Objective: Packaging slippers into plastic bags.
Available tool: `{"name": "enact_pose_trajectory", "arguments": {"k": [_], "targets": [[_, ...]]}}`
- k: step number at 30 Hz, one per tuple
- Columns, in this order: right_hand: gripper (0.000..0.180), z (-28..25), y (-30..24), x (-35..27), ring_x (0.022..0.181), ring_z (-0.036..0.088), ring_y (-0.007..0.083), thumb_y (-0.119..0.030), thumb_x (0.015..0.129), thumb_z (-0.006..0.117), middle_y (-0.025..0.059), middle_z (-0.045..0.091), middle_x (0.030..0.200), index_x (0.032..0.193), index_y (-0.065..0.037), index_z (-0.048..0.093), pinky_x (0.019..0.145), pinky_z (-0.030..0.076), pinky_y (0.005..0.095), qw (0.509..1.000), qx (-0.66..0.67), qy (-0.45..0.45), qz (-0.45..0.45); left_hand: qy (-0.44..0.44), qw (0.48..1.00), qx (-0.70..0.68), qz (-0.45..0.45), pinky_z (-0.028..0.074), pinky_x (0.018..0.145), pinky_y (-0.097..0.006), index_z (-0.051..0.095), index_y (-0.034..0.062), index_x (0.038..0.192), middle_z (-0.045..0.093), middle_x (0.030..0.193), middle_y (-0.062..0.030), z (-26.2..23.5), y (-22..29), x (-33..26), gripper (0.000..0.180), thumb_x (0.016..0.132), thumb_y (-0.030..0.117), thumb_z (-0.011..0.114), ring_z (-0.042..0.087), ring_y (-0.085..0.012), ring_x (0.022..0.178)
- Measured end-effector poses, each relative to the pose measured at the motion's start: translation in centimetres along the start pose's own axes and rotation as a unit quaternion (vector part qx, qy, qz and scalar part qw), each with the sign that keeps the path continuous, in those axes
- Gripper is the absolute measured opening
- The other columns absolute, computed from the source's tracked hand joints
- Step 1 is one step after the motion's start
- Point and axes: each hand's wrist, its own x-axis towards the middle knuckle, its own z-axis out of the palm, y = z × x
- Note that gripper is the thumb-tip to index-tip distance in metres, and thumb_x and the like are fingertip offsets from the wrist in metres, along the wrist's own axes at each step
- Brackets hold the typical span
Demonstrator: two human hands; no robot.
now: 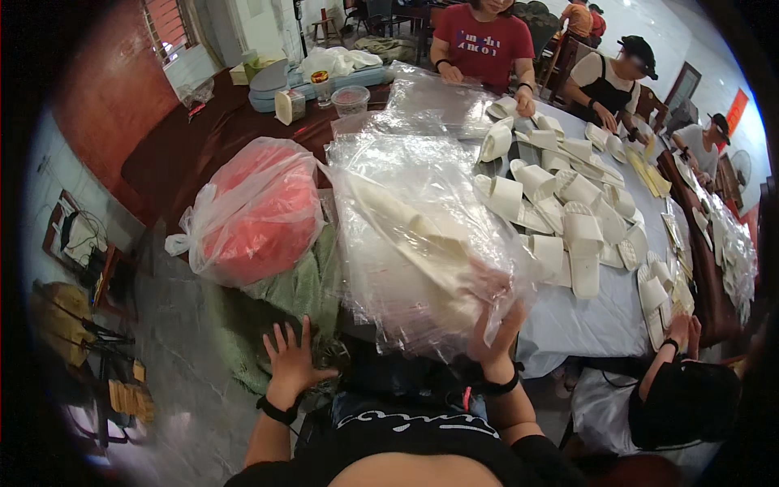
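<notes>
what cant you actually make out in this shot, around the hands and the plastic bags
- Head view: the right hand has its fingers buried behind the clear plastic bags, so its grip is hidden.
- What lies inside the bags is only a pale shape, blurred by glare and folds.
- The left hand spreads over dark green cloth; contact cannot be told.
- The red bundle is veiled by its own plastic bag.
- The far end of the table of white slippers is too small.

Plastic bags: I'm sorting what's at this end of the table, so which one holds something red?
The knotted bag left of the clear stack that the right hand lifts. Its filling shows pinkish red; the stack's shows only white.
</notes>
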Motion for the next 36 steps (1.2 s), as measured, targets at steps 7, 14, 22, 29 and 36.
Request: {"name": "enact_pose_trajectory", "arguments": {"k": [7,14,22,29,36], "targets": [[0.027,5.3,1.2,-3.3,0.094,0.061,0.0201,-0.02,0.098,0.045,0.0156,0.06,0.112,0.114,0.0,0.053,0.073,0.053,0.0317,0.911,0.086,-0.353,0.194,-0.011,0.953,-0.272,0.131,0.036,0.099,-0.047,0.033,-0.0018,0.136,0.066,0.088,-0.0197,11.0,-4.5,-0.4,0.066,0.079,0.021,0.058,0.062,-0.0426,0.076],[0.043,10.6,5.3,-4.5,0.115,0.052,0.0239,-0.015,0.095,0.049,0.0152,0.04,0.137,0.135,-0.004,0.036,0.092,0.047,0.0332,0.784,0.18,-0.304,0.51,0.062,0.931,-0.253,0.255,0.046,0.087,-0.041,0.058,0.0027,0.106,0.058,0.11,-0.0226,0.3,0.4,-3.2,0.027,0.083,0.014,0.05,0.056,-0.0344,0.103],[0.056,5.7,1.5,-3.2,0.122,0.043,0.0224,-0.009,0.091,0.055,0.0093,0.035,0.139,0.139,-0.007,0.027,0.1,0.038,0.0347,0.888,0.074,-0.361,0.275,0.048,0.986,-0.044,0.154,0.046,0.057,-0.044,0.058,0.0028,0.094,0.06,0.068,-0.0153,-1.0,1.0,-0.9,0.024,0.07,0.01,0.057,0.06,-0.0345,0.063],[0.046,-12.3,2.4,6.9,0.099,0.052,0.0156,-0.009,0.087,0.057,0.0089,0.052,0.113,0.129,0.001,0.042,0.085,0.042,0.0273,0.966,-0.15,0.206,0.035,0.42,0.886,-0.089,0.175,0.043,0.071,-0.042,0.058,-0.0011,0.082,0.056,0.074,-0.0122,-6.4,5.4,0.6,0.018,0.069,0.007,0.066,0.055,-0.0322,0.074],[0.07,-18.2,2.4,12.3,0.084,0.06,0.0196,-0.016,0.08,0.067,0.0127,0.061,0.097,0.135,0.002,0.028,0.075,0.047,0.0321,0.85,-0.489,0.132,0.141,0.34,0.877,-0.212,0.265,0.041,0.081,-0.042,0.062,0.0046,0.094,0.056,0.095,-0.0146,-8.8,11.7,2.7,0.02,0.078,0.016,0.066,0.053,-0.0322,0.092]]}}
